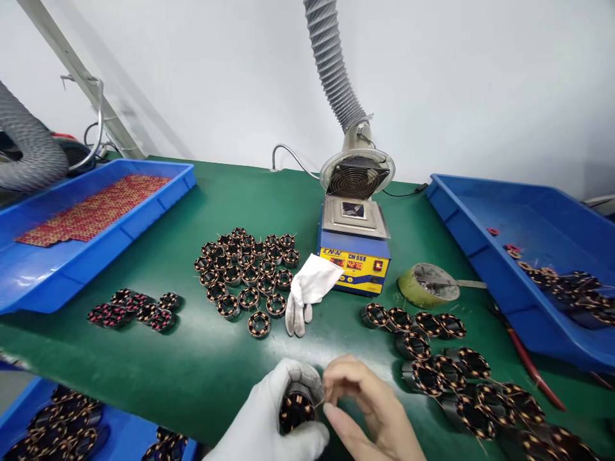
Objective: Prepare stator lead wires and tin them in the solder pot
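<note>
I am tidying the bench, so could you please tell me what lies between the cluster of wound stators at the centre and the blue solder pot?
In the head view, a spare white glove lies between the stator cluster and the solder pot, on the green mat.

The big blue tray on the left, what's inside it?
In the left tray lies a flat sheet of small red and gold parts, packed in rows. Bare blue floor shows around it. Whatever is under the sheet is covered, and the parts are too small to identify.

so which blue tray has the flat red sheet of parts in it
The blue tray at far left holds the flat red sheet; the right tray holds loose coils.
</note>
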Demonstrator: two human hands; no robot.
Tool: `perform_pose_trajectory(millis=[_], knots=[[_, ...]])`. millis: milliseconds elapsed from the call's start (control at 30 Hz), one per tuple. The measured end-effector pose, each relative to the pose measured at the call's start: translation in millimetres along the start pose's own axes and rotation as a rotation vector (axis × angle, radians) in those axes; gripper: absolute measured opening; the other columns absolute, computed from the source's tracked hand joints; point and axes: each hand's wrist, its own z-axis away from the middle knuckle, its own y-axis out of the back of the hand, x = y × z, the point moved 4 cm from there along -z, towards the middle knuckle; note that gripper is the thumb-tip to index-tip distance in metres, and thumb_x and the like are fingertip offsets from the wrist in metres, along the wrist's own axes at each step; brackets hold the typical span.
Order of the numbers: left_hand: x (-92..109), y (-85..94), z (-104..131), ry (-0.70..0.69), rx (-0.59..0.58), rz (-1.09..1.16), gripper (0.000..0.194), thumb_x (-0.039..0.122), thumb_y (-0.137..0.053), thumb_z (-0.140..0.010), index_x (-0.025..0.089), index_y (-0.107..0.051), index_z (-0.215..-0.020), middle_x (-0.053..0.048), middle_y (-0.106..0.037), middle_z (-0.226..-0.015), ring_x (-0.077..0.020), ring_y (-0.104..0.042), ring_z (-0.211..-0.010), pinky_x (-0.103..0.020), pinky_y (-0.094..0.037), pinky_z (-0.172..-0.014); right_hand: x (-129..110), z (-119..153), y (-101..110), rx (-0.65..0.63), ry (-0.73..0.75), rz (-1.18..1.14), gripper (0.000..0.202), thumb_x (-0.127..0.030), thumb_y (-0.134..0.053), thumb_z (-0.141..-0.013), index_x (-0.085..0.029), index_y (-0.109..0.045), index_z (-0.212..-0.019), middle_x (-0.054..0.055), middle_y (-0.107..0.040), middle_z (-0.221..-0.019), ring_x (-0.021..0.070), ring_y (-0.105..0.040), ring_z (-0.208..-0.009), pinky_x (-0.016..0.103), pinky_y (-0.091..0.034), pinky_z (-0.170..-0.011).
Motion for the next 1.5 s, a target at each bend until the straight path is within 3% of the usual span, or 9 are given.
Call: perform_pose_trajectory(millis=[233,400,567,700,967,1067,1200,1333,1500], knots=[[-19.2,-0.2,-5.7,-0.068,0.014,0.034,0.028,0.015,-0.053,-0.058,0.019,-0.057,-0.085,0.005,-0.053,-0.072,-0.0120,-0.044,-0.064,-0.023,-0.038,-0.059,-5.4,-2.5,6.4,0.014,0.126,0.201,0.017,-0.023,-0.052,-0.094,-0.024,-0.055,-0.077,-0.004,-0.054,-0.071,0.0105,-0.054,-0.065,0.017,-0.045,-0.061],[-12.0,0.2,-5.2,-0.119,-0.023,0.051,0.033,0.011,-0.054,-0.059,0.021,-0.059,-0.090,0.003,-0.060,-0.082,-0.0148,-0.056,-0.075,-0.024,-0.046,-0.069,-9.1,-3.7,2.2,-0.072,0.108,0.212,0.008,-0.027,-0.052,-0.095,-0.025,-0.056,-0.088,-0.001,-0.060,-0.084,0.0121,-0.059,-0.074,0.018,-0.048,-0.067],[-2.7,0.1,0.0,-0.062,-0.024,0.020,0.028,0.009,-0.056,-0.065,0.022,-0.059,-0.089,0.004,-0.057,-0.079,-0.0132,-0.053,-0.072,-0.021,-0.045,-0.067,-7.5,-2.9,-0.3,-0.037,0.093,0.304,0.019,-0.024,-0.050,-0.095,-0.023,-0.051,-0.076,-0.006,-0.058,-0.067,0.0098,-0.055,-0.058,0.015,-0.044,-0.056],[-2.4,5.5,-0.7,-0.204,0.037,-0.166,0.002,0.018,-0.061,-0.076,0.020,-0.061,-0.077,0.004,-0.058,-0.073,-0.0120,-0.053,-0.067,-0.019,-0.044,-0.064,-9.0,-2.8,0.3,-0.019,0.127,0.415,0.020,-0.023,-0.053,-0.093,-0.023,-0.051,-0.073,-0.007,-0.058,-0.062,0.0083,-0.052,-0.051,0.014,-0.044,-0.052],[2.1,9.2,-0.6,-0.387,0.091,-0.460,0.018,0.008,-0.055,-0.075,0.022,-0.067,-0.073,0.004,-0.062,-0.068,-0.0090,-0.057,-0.059,-0.015,-0.044,-0.058,-12.4,5.2,13.4,0.151,0.037,0.416,0.025,-0.021,-0.048,-0.094,-0.022,-0.050,-0.070,-0.005,-0.054,-0.059,0.0100,-0.055,-0.051,0.016,-0.045,-0.050],[5.2,9.6,1.4,-0.475,0.192,-0.387,0.020,0.009,-0.053,-0.073,0.023,-0.067,-0.072,0.005,-0.063,-0.066,-0.0079,-0.056,-0.056,-0.014,-0.045,-0.057,-12.1,6.9,14.0,0.224,0.182,0.374,0.014,-0.013,-0.054,-0.090,-0.023,-0.059,-0.081,-0.004,-0.062,-0.064,0.0110,-0.061,-0.055,0.017,-0.051,-0.053],[7.7,9.8,3.7,-0.513,0.214,-0.359,0.019,0.008,-0.054,-0.074,0.022,-0.067,-0.073,0.004,-0.064,-0.067,-0.0089,-0.059,-0.056,-0.014,-0.047,-0.057,-13.6,6.0,2.7,0.104,0.437,0.333,0.033,-0.001,-0.059,-0.084,-0.021,-0.062,-0.110,0.003,-0.073,-0.079,0.0155,-0.068,-0.066,0.023,-0.058,-0.063],[13.4,8.6,4.5,-0.571,0.185,-0.467,0.019,0.008,-0.054,-0.079,0.022,-0.066,-0.077,0.004,-0.061,-0.067,-0.0086,-0.060,-0.058,-0.013,-0.047,-0.057,-17.5,4.8,-4.1,0.076,0.516,0.423,0.028,0.000,-0.058,-0.083,-0.016,-0.063,-0.105,0.007,-0.072,-0.076,0.0178,-0.068,-0.067,0.027,-0.058,-0.060],[23.6,1.9,9.6,-0.795,0.230,-0.800,0.022,0.010,-0.045,-0.088,0.022,-0.060,-0.077,0.005,-0.053,-0.060,-0.0098,-0.054,-0.050,-0.017,-0.042,-0.049,0.8,4.7,-7.8,0.047,0.113,0.214,0.028,-0.019,-0.045,-0.096,-0.019,-0.054,-0.069,0.000,-0.060,-0.058,0.0123,-0.058,-0.053,0.021,-0.049,-0.051]])
